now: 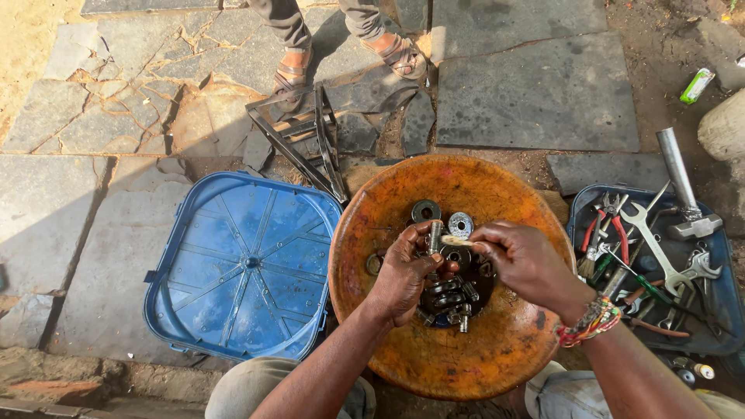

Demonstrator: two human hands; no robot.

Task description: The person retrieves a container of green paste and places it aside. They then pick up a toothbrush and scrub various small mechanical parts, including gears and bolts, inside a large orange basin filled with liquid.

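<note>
The left hand (403, 271) is closed around a short metal bolt (435, 237), holding it upright over the middle of a round orange dish (403, 349). The right hand (528, 260) comes in from three o'clock and pinches a small pale brush (456, 241) between thumb and fingers, its tip touching the top of the bolt; a beaded bracelet (587, 322) circles that wrist. Below the hands, in the dark centre of the dish, lies a heap of bolts and nuts (454, 299). At twelve o'clock from the hands two washers rest on the dish, a dark one (425, 211) and a lighter silver one (461, 224), just beside each other. At three o'clock from the dish sits a blue tray (725, 310) crowded with tools: spanners (660, 252), red-handled pliers (613, 225) and a hammer (683, 186) whose handle sticks up past the rim. At nine o'clock a square blue lid (244, 264) lies on the stone floor (535, 85), touching the dish's edge. At eleven o'clock a black metal frame (310, 143) rests on the paving, and beyond it stand another person's sandalled feet (293, 70). A small green can (696, 85) lies on the dirt at two o'clock.
</note>
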